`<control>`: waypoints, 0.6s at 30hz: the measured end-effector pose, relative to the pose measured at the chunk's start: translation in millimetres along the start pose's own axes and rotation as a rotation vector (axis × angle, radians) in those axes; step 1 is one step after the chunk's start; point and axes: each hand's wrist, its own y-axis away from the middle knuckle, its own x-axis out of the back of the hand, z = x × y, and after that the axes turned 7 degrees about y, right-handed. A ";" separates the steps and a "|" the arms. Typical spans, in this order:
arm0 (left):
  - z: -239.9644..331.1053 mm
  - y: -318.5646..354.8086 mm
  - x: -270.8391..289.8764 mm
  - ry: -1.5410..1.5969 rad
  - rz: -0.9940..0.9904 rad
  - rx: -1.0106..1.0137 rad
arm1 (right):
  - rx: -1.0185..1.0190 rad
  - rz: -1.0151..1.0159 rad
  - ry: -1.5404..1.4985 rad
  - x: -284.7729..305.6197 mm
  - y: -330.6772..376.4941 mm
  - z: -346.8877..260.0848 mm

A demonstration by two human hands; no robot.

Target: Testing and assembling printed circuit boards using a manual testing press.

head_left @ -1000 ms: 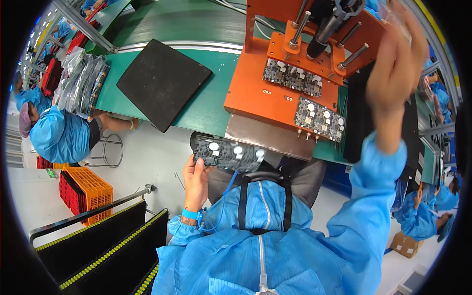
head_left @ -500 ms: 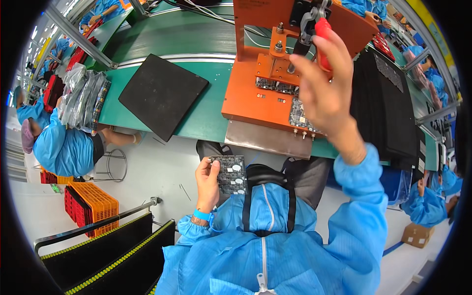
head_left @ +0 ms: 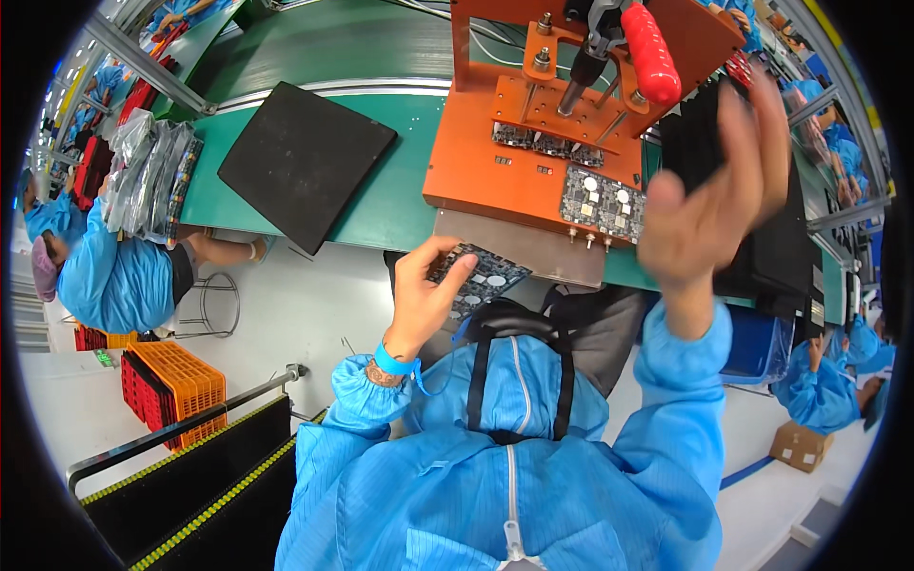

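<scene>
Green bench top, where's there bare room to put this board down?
Bare green lies between the black pad and the orange press, and along the belt behind the pad. It is crowded at the press base, where boards sit, and right of it, with black trays.

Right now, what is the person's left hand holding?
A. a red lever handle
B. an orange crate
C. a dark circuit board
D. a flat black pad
C: the left hand grips a dark circuit board close to the body, while the red handle, orange crate and black pad are untouched by it.
</scene>
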 end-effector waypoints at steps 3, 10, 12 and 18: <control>-12.9 9.2 3.5 0.031 0.022 0.019 | -0.040 -0.190 -0.100 -34.2 -27.8 22.9; -14.8 26.9 9.3 0.157 0.116 0.070 | -0.017 -0.171 0.325 -35.9 4.0 -8.1; -17.0 25.5 17.5 0.073 0.076 0.019 | 0.021 -0.387 -0.042 -25.1 30.0 -48.2; 14.0 -12.6 21.0 -0.509 -0.024 -0.424 | -0.676 -0.858 -0.611 -31.4 116.7 -92.8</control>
